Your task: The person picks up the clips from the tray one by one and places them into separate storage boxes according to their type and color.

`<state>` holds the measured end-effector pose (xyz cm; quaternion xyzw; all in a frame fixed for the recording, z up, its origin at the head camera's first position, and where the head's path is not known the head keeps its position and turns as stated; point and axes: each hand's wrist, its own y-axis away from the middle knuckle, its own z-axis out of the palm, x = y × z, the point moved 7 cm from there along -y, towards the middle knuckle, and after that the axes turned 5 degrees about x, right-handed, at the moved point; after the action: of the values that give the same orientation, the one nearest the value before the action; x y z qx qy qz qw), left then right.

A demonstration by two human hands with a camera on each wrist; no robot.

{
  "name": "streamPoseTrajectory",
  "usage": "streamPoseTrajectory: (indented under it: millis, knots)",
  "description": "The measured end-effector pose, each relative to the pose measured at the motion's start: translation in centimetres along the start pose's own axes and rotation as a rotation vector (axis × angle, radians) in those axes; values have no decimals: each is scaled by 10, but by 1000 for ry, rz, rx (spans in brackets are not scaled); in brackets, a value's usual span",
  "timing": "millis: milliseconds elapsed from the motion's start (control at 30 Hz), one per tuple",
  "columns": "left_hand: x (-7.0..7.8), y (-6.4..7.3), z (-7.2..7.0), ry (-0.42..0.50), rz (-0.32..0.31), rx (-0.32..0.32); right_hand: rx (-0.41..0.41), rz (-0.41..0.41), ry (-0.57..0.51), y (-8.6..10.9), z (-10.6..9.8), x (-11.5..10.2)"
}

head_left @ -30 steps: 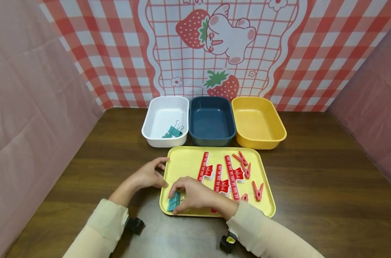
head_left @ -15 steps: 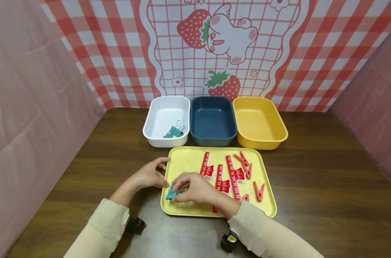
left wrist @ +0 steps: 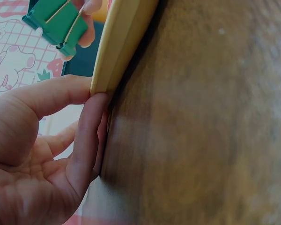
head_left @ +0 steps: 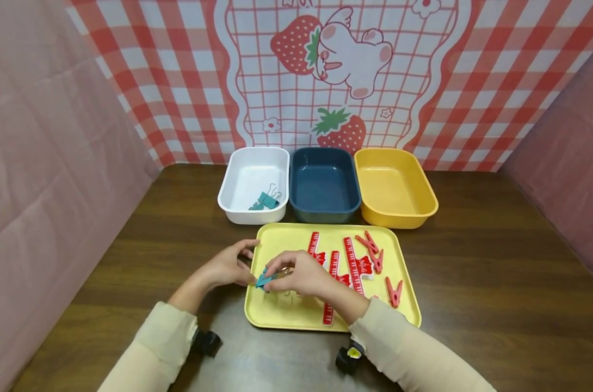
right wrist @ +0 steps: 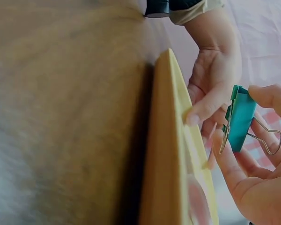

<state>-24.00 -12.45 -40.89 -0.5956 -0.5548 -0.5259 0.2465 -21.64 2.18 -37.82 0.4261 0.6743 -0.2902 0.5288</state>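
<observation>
In the head view my right hand [head_left: 300, 275] pinches a teal binder clip [head_left: 264, 280] between thumb and fingers, raised above the left part of the yellow tray [head_left: 272, 316]. The right wrist view shows the binder clip [right wrist: 242, 119] held at its ends, its wire handles sticking out. My left hand [head_left: 226, 265] pinches the tray's left rim; in the left wrist view its thumb lies on top of the rim [left wrist: 113, 51] and a finger against the side. Red ruler-shaped clips [head_left: 353, 267] and coral clothespins [head_left: 394, 291] lie on the tray, partly hidden by my right arm.
Behind the tray stand a white bin [head_left: 228, 198] holding teal binder clips [head_left: 268, 200], a dark blue bin [head_left: 324, 216] and a yellow bin [head_left: 399, 219], side by side. A checked cloth [head_left: 189, 81] hangs behind the wooden table [head_left: 497, 261].
My right hand has lifted the binder clip from the tray's near left corner and moved it away from me. The left hand keeps its place at the rim.
</observation>
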Motion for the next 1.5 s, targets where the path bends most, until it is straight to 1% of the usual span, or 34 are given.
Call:
streamPoseTrajectory:
  millis: [67, 100, 233, 300, 333, 367, 667, 933, 1067, 1133, 1300, 1500]
  knots:
    - [0, 0, 0, 13, 4, -2, 10, 13, 14, -3, -2, 0]
    - [0, 1, 0, 16, 3, -4, 16, 16, 21, -2, -3, -5]
    - [-1, 0, 1, 30, 5, -7, 49, 0, 50, -8, -9, -6]
    - [-1, 0, 2, 27, 7, -6, 71, -6, 55, -11, -12, -7]
    - [-1, 0, 2, 27, 10, -6, 83, -5, 58, -15, -14, -3]
    - [-1, 0, 2, 25, 11, -5, 94, -8, 61, -16, -15, -3]
    - [0, -1, 2, 13, 8, -4, 187, -37, 111, -27, -28, -12]
    - [-1, -1, 2, 17, 11, -2, 273, -43, 78, -37, -36, -16]
    - [-2, -1, 1, 14, 5, -3, 313, -52, 84, -41, -38, -17]
    - [-1, -1, 1, 14, 12, -6, 337, -56, 93, -44, -39, -18]
    - [0, -1, 1, 12, 24, -9, 388, -89, 92, -51, -42, -22]
    - [0, -1, 2, 7, 24, -13, 461, -141, 124, -59, -45, -27]
